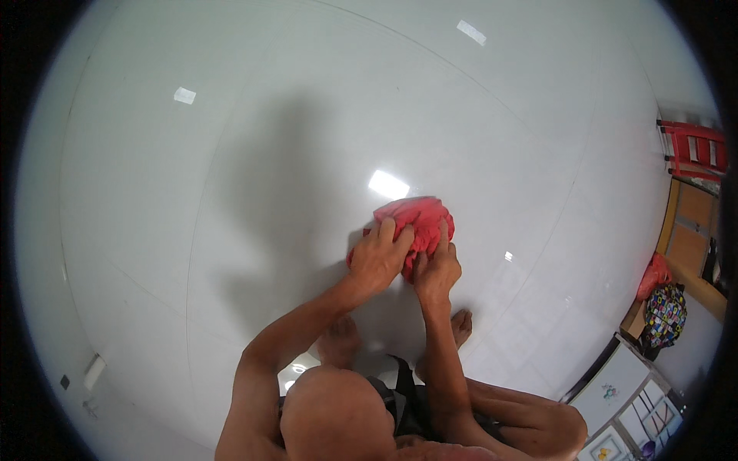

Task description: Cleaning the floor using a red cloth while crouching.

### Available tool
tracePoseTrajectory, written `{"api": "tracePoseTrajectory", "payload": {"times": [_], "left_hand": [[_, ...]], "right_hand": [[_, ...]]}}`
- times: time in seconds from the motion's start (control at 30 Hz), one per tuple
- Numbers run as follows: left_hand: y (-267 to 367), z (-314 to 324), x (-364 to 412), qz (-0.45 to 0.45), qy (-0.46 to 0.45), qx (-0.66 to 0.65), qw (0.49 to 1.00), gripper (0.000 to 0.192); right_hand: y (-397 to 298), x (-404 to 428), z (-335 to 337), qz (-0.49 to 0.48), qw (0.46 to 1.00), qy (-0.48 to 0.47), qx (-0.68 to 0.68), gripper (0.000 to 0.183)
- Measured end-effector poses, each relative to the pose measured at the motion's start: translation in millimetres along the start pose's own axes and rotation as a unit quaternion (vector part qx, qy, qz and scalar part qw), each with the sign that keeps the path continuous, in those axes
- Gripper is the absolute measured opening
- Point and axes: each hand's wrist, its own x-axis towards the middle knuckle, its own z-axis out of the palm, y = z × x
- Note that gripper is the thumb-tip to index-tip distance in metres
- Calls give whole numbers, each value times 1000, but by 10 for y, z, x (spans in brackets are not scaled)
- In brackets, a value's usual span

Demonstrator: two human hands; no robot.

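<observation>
A crumpled red cloth (418, 216) lies bunched on the glossy white tiled floor (490, 144), in front of my bare feet. My left hand (380, 256) rests on the left part of the cloth, its fingers bent into the folds. At the cloth's lower right is my right hand (439, 268), one finger stretched forward over the fabric and the others curled at its near edge. Both hands touch the cloth; the fingertips are partly lost in the folds, and the underside of the cloth is hidden.
Along the right side are a red metal folding frame (695, 148), a wooden cabinet (686, 222), a red plastic bag (654, 276), a colourful patterned bag (666, 315) and a white cabinet (608, 374). My bent knee (562, 426) is at the lower right.
</observation>
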Motion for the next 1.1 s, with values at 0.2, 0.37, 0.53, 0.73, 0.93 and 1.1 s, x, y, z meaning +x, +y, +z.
{"api": "tracePoseTrajectory", "payload": {"times": [0.2,0.37,0.53,0.73,0.93,1.1], "left_hand": [[-209,110,1928,5,101,5,995,16],[-249,-7,2278,-6,118,-30,993,15],[-63,31,483,41,37,-18,998,27],[-343,-37,410,8,50,2,999,24],[-929,-241,2165,-7,211,23,977,21],[-611,-77,1343,-21,126,8,992,28]], "right_hand": [[-194,2052,-110,-93,985,145,-30,53],[-346,2242,-127,-83,985,154,-3,48],[-27,370,37,-39,995,91,2,75],[-204,531,238,-130,986,101,26,83],[-1002,2409,259,-148,979,142,9,63],[-600,1400,187,-123,982,126,74,60]]}}
